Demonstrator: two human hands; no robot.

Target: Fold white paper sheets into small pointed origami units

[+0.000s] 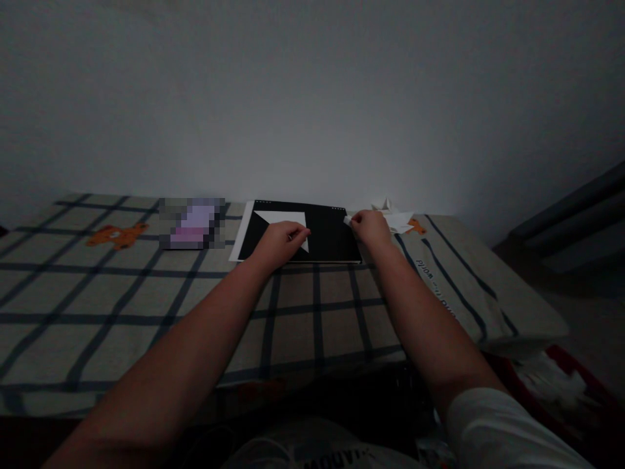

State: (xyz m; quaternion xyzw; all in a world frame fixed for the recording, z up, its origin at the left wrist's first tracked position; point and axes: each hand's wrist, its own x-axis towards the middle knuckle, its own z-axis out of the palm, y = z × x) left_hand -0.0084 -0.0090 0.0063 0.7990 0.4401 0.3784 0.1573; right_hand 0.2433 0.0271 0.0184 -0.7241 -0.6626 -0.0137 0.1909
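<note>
A black board (327, 234) lies near the far edge of a checked cloth surface (146, 306), against the wall. A white folded paper triangle (280, 219) rests on the board. My left hand (280, 240) lies on that triangle with curled fingers pressing it down. My right hand (370, 226) is at the board's right edge, its fingertips pinched on a small white piece (347, 221). More folded white paper (396, 219) sits just right of that hand.
A blurred pink and grey object (193, 223) lies left of the board. Orange bear prints (117, 235) mark the cloth. A red container with white contents (551, 384) stands on the floor at lower right. The room is dim.
</note>
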